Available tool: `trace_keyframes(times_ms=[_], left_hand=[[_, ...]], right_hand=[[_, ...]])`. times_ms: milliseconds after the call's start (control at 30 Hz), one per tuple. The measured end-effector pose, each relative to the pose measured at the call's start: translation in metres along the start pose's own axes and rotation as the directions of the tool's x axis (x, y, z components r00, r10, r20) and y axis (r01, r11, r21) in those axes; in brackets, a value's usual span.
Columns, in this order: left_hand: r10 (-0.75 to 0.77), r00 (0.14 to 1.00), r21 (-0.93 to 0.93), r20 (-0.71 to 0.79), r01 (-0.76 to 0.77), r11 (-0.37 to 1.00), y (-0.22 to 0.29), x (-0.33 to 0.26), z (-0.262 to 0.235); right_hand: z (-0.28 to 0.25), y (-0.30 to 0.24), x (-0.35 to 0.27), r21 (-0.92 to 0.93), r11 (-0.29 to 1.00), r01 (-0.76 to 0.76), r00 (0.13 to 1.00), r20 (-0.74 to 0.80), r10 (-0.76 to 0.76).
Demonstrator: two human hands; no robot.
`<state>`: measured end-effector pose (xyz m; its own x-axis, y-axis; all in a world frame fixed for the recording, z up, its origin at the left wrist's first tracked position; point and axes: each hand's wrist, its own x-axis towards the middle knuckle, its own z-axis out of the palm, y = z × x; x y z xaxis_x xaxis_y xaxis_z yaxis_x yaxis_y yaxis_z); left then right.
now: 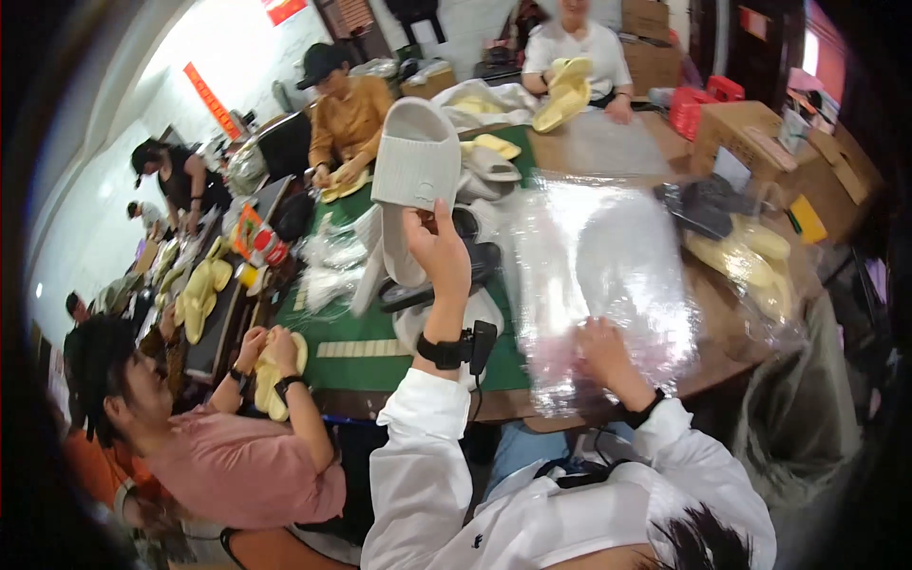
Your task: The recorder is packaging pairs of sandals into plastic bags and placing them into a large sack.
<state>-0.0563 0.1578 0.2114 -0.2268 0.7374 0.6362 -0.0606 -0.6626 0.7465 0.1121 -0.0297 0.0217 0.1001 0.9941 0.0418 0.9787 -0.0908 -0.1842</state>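
Observation:
My left hand (440,252) is raised over the table, closed around a light grey slide sandal (416,161). The sandal stands tilted upright, its ribbed strap toward me. On the right, my right hand (606,353) lies on the near part of a stack of clear plastic bags (617,256), its fingers on the shiny film. I see nothing held in it, though glare blurs the fingertips. Behind and below my left wrist, several grey and black slides (489,261) lie piled on the green mat (332,375).
A person in pink (252,446) at my left handles a yellow slide. Across the table, a person in orange (353,119) and one in white (579,57) also hold yellow slides. Bagged slides (750,256) and a cardboard box (750,142) are at right, above a grey sack (798,408).

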Motion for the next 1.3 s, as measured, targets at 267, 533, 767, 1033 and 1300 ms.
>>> trace_keyframes(times_ms=[267, 533, 767, 1033, 1300], left_hand=[[-0.143, 0.971, -0.286, 0.190, 0.194, 0.939, 0.069, -0.074, 0.115], [-0.151, 0.504, 0.178, 0.850, -0.005, 0.984, -0.011, -0.175, 0.107], [-0.293, 0.322, 0.353, 0.900, -0.147, 0.924, -0.003, -0.207, 0.027], [-0.072, 0.342, 0.303, 0.937, -0.692, 0.655, -0.063, -0.220, -0.016], [-0.058, 0.450, 0.375, 0.891, -0.659, 0.652, -0.066, -0.240, -0.006]], right_hand=[[0.005, 0.010, -0.003, 0.064, 0.997, -0.036, 0.999, -0.020, 0.038], [0.008, 0.009, -0.009, 0.120, 0.985, 0.126, 0.939, -0.333, -0.079], [0.020, 0.025, -0.011, 0.196, 0.960, 0.201, 0.926, -0.358, -0.121], [-0.139, 0.035, 0.020, 0.701, 0.698, -0.145, 0.958, -0.075, 0.275], [-0.089, 0.107, 0.121, 0.671, 0.722, -0.168, 0.940, -0.111, 0.323]])
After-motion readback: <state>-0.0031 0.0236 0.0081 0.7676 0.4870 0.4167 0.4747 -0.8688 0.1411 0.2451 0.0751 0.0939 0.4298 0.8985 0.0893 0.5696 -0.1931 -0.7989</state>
